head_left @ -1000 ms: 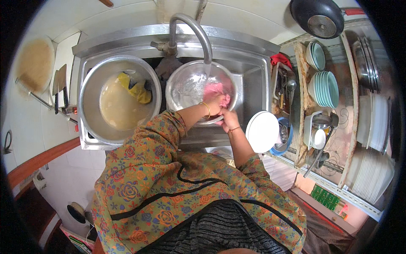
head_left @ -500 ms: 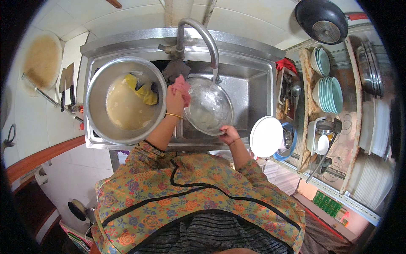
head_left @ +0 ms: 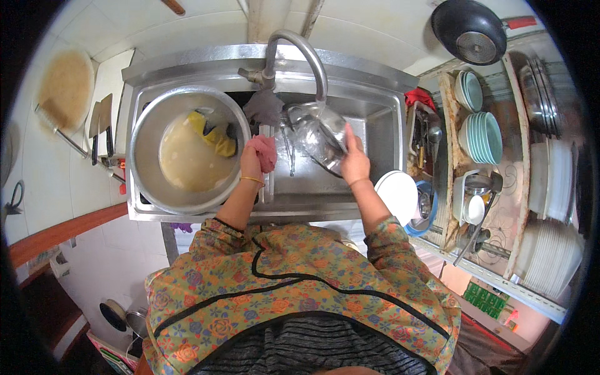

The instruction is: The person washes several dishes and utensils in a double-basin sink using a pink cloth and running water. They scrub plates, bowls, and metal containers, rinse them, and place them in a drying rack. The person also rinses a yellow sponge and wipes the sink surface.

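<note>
In my left hand (head_left: pixel 250 164) is a bunched pink cloth (head_left: pixel 266 152), above the divider between the large pot and the sink basin. My right hand (head_left: pixel 355 160) grips the right rim of a shiny metal bowl (head_left: pixel 315 134), its fingers partly hidden. The bowl is tilted steeply under the curved tap (head_left: pixel 315 62), and water runs onto it. Left of my left hand stands a wide metal pot (head_left: pixel 142 150) with cloudy water in it. A yellow and black cloth (head_left: pixel 219 140) lies partly in that water.
A grey cloth (head_left: pixel 263 106) hangs below the tap's base. Right of the sink basin (head_left: pixel 382 137) are a white round lid-like disc (head_left: pixel 397 195) and a rack with green bowls (head_left: pixel 484 139). Two cleavers (head_left: pixel 100 122) hang at the left. A black wok (head_left: pixel 470 32) hangs at the upper right.
The bowl has gone from nearly level to steeply tilted, and its water has poured out. My right hand has moved up and right with it. My left hand with the pink cloth has drawn back slightly.
</note>
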`<action>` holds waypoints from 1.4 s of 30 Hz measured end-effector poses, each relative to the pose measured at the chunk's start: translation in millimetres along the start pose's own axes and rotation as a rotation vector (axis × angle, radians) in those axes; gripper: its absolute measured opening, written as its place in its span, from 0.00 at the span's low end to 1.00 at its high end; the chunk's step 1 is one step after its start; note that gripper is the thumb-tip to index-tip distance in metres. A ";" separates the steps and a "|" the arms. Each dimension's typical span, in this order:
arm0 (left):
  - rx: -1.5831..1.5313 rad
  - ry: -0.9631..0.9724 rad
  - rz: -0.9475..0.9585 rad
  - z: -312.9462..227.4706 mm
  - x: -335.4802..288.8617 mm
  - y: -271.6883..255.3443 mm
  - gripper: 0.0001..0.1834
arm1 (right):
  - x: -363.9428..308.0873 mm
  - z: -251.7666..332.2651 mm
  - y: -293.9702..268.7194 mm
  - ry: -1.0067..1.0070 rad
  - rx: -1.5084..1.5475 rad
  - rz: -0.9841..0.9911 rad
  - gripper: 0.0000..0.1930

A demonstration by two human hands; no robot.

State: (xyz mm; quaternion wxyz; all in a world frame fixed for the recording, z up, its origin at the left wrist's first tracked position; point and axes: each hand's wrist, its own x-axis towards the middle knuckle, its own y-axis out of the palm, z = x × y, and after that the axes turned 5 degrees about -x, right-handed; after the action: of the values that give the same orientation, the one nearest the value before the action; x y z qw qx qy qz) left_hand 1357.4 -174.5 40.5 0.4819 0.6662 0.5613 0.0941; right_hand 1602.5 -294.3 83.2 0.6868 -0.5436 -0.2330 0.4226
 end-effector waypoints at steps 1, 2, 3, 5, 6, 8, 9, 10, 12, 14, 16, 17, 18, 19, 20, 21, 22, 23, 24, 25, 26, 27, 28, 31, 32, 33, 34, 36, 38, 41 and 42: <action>-0.008 0.004 0.106 1.5 0.4 0.0 0.12 | 4.0 13.0 -1.3 -0.091 0.007 -0.041 0.47; 0.057 -0.017 0.143 2.1 0.9 -0.4 0.13 | 6.5 23.1 -2.6 -0.129 -0.038 -0.022 0.45; 0.042 -0.058 0.140 2.2 1.0 -0.7 0.13 | 15.1 33.9 -2.0 -0.116 -0.093 -0.029 0.42; 0.017 -0.153 0.151 2.2 -1.5 -0.8 0.12 | 20.3 39.8 -6.6 -0.151 -0.161 -0.088 0.41; 0.065 -0.212 0.150 2.0 -3.5 -0.6 0.11 | 19.4 37.5 -10.5 -0.178 -0.201 -0.143 0.42; 0.123 -0.241 0.149 6.1 -6.6 2.4 0.10 | 13.7 25.3 -22.0 -0.219 -0.248 -0.230 0.42; 0.128 -0.213 0.145 8.4 -7.0 3.5 0.09 | 8.3 17.4 -28.7 -0.237 -0.253 -0.260 0.42; 0.147 -0.185 0.218 12.6 -6.5 4.6 0.09 | 3.4 8.9 -36.0 -0.226 -0.279 -0.271 0.42; 0.119 -0.268 0.282 19.8 0.9 5.6 0.08 | -9.2 -7.8 -51.3 -0.195 -0.275 -0.323 0.43; 0.055 -0.318 0.357 27.4 14.6 6.6 0.09 | -22.3 -21.4 -66.6 -0.119 -0.346 -0.347 0.42; 0.019 -0.302 0.435 38.0 30.5 10.7 0.10 | -36.7 -34.4 -84.0 -0.184 -0.224 -0.476 0.41; 0.011 -0.294 0.526 44.6 39.5 15.9 0.11 | -44.0 -40.3 -93.2 -0.200 -0.171 -0.536 0.41; 0.118 -0.338 0.297 47.5 48.3 20.9 0.15 | -52.3 -44.2 -100.7 -0.191 -0.129 -0.531 0.40; 0.019 -0.394 0.259 54.0 57.4 29.7 0.14 | -57.5 -48.3 -109.2 -0.183 -0.144 -0.513 0.40; -0.032 -0.451 0.189 58.5 65.9 38.2 0.13 | -63.0 -51.3 -116.3 -0.205 -0.230 -0.519 0.39; -0.131 -0.516 0.172 61.9 73.0 45.8 0.13 | -66.8 -54.8 -123.5 -0.231 -0.326 -0.505 0.39; -0.214 -0.544 0.290 62.8 81.3 52.6 0.13 | -69.7 -58.5 -130.2 -0.222 -0.298 -0.530 0.40; -0.194 -0.574 0.314 64.6 89.7 59.0 0.13 | -72.0 -62.8 -136.5 -0.235 -0.271 -0.554 0.40; -0.197 -0.596 0.359 66.5 99.1 64.7 0.14 | -72.3 -68.1 -143.1 -0.251 -0.249 -0.595 0.41; -0.194 -0.620 0.377 69.1 108.5 69.1 0.14 | -72.7 -72.7 -148.1 -0.198 -0.152 -0.593 0.42; -0.111 -0.585 0.263 77.0 117.4 74.2 0.14 | -72.0 -78.1 -153.5 -0.145 -0.057 -0.600 0.44; -0.038 -0.615 0.339 80.3 126.8 75.9 0.12 | -71.4 -84.1 -159.6 -0.094 0.039 -0.604 0.45; 0.011 -0.647 0.461 85.9 135.9 78.6 0.10 | -71.7 -92.3 -169.2 -0.110 0.187 -0.610 0.47; 0.139 -0.409 0.428 105.5 153.5 88.0 0.03 | -63.8 -116.2 -215.2 0.137 0.327 -0.732 0.41; 0.254 -0.322 0.294 109.1 156.2 91.4 0.04 | -60.7 -124.2 -239.2 0.152 0.373 -0.771 0.39; 0.378 -0.279 0.138 110.5 157.6 94.7 0.05 | -56.7 -129.6 -265.4 0.299 0.457 -0.762 0.37; 0.532 -0.187 0.217 110.6 157.2 97.7 0.05 | -55.2 -134.1 -294.4 0.283 0.667 -0.800 0.34; 0.842 -0.109 0.395 105.7 153.6 101.9 0.08 | -51.4 -143.2 -366.5 0.382 0.958 -0.806 0.29; 0.995 -0.138 0.425 101.4 148.7 103.5 0.07 | -37.2 -147.9 -439.2 0.292 1.099 -0.856 0.24; 0.753 -0.097 0.309 103.2 143.7 98.7 0.08 | -2.9 -161.0 -546.6 0.319 1.113 -0.821 0.19; 0.648 -0.067 0.260 108.2 142.5 96.9 0.07 | 15.7 -166.7 -576.0 0.287 1.129 -0.911 0.15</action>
State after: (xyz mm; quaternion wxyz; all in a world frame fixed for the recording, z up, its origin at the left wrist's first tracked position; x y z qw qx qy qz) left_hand 1543.4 -103.8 -2.3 0.2475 0.8531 0.4566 -0.0503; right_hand 1929.2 -402.8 574.5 0.9929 -0.0069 -0.0906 0.0762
